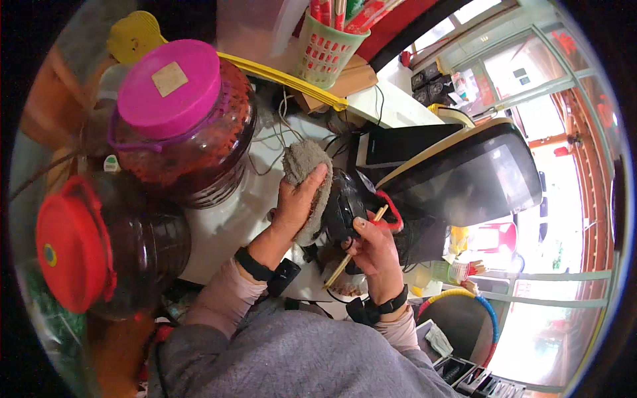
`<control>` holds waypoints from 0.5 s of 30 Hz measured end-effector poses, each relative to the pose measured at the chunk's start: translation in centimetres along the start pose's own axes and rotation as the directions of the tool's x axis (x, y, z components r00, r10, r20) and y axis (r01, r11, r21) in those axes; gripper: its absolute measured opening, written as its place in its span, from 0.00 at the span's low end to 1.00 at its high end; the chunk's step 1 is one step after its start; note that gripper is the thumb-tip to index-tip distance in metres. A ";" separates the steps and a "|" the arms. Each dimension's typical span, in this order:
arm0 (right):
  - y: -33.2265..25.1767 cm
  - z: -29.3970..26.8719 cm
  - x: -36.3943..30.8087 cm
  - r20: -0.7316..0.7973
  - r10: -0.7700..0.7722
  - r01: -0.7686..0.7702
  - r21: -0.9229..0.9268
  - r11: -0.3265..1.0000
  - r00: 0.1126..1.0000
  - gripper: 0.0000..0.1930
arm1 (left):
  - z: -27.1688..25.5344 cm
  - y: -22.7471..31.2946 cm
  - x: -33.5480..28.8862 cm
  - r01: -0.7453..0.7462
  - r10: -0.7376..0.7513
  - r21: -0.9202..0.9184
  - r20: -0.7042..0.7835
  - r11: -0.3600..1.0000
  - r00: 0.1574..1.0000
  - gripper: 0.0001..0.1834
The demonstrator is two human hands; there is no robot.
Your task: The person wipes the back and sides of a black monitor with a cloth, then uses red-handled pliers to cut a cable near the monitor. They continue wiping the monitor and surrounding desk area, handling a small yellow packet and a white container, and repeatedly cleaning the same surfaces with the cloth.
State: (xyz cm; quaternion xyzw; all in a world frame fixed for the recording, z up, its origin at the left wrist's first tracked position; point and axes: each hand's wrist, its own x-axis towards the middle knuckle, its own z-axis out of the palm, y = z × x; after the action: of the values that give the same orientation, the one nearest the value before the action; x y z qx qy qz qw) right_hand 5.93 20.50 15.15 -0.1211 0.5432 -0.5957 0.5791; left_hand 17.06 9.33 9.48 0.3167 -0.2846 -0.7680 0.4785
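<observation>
My left hand is closed round a folded grey cloth, thumb lying over its top. The cloth rests against the left side of a shiny black object whose kind I cannot make out. My right hand grips that object from the right, with the thumb on its near edge. A pair of thin wooden sticks, like chopsticks, runs past the right hand's fingers; whether they are held too I cannot tell. A red loop shows just beyond the right hand.
Two large dark-filled jars stand at left, one with a magenta lid, one with a red lid. Yellow long-handled flyswatters lie behind. A green basket cup holds red-wrapped sticks. A large black-and-grey screen-like device and loose cables are nearby.
</observation>
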 end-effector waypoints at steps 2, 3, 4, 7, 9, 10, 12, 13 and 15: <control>0.2 -0.6 -0.6 0.019 -0.008 0.008 -0.046 0.999 1.000 0.17 | -0.6 0.3 0.4 0.072 -0.069 -0.036 0.084 0.997 0.994 0.14; 0.4 -1.0 -1.0 -0.031 -0.023 0.021 -0.064 0.998 0.999 0.18 | -1.1 0.5 0.8 0.113 -0.110 -0.011 0.146 0.994 0.983 0.14; 0.6 -1.4 -1.6 -0.080 -0.042 0.035 -0.086 0.996 0.996 0.19 | -1.4 0.6 1.4 0.107 -0.101 -0.019 0.222 0.994 0.970 0.14; 0.4 -3.6 -3.7 -0.151 -0.074 0.005 -0.413 0.911 0.986 0.26 | -1.8 0.2 2.7 0.029 -0.028 -0.018 0.033 0.999 0.999 0.18; 0.0 -5.5 -5.3 -0.180 -0.077 -0.073 -0.701 0.710 0.981 0.32 | -2.2 -0.1 3.3 0.036 -0.038 0.019 0.113 0.999 0.993 0.21; 0.2 -6.4 -5.7 -0.153 0.007 -0.098 -0.599 0.795 0.988 0.34 | -2.3 -0.2 3.5 0.072 -0.078 0.048 0.121 0.996 0.990 0.22; 0.5 -8.0 -6.3 -0.131 0.040 -0.109 -0.568 0.816 0.991 0.38 | -2.4 -0.4 3.9 0.070 -0.067 -0.001 0.240 0.998 0.968 0.23; 0.6 -8.8 -6.5 -0.121 0.056 -0.115 -0.553 0.825 0.991 0.39 | -2.3 -0.5 4.0 0.074 -0.063 -0.029 0.288 0.997 0.955 0.23; 0.6 -9.9 -6.7 -0.135 0.024 -0.088 -0.491 0.867 0.991 0.47 | -2.0 -0.7 4.2 0.033 -0.063 0.116 0.273 0.993 0.960 0.24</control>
State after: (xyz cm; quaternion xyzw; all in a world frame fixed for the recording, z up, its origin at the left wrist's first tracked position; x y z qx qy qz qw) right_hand 0.65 31.15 14.18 -0.2122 0.7161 -0.4258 0.5108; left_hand 16.75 5.47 6.76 0.2394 -0.3829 -0.7991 0.3970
